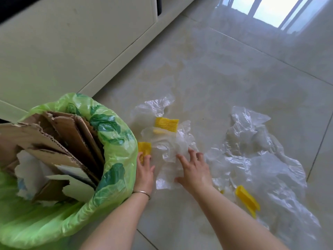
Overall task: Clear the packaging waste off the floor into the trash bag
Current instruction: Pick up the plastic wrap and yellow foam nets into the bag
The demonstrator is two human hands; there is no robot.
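A green trash bag (117,141) stands open at the left, stuffed with torn cardboard (59,134) and white scraps. Clear plastic film (173,141) lies crumpled on the tiled floor beside it, with a yellow foam net (166,124) on top. My left hand (144,170) reaches a second yellow foam piece (144,148) next to the bag, fingers curling onto its near end. My right hand (193,168) presses spread fingers down on the crumpled film. A larger heap of clear plastic (252,159) spreads to the right, with another yellow foam piece (247,200) on it.
A cream cabinet (72,42) with a plinth runs along the back left, close behind the bag. Glossy beige floor tiles (234,60) stretch away to the upper right, reflecting a window.
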